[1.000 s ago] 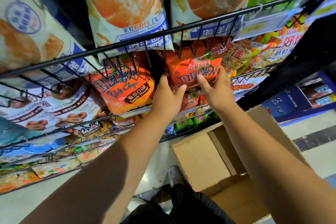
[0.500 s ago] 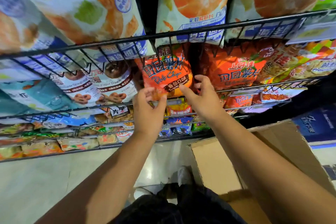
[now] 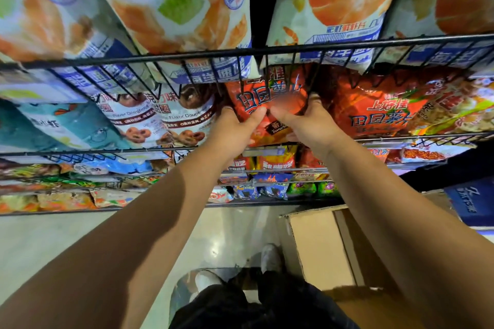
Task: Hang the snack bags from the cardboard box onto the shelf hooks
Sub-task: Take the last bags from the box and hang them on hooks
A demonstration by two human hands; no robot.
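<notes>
Head view: left hand (image 3: 235,128) and right hand (image 3: 307,125), newly shifted, pinch red bag (image 3: 270,96) below rail (image 3: 187,57); hanging likely underway.

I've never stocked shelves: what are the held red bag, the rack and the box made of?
The red bag looks like glossy printed plastic film: it shines and wrinkles. The rack is thin black wire, probably coated metal. The box is matte brown cardboard, with a folded flap.
</notes>
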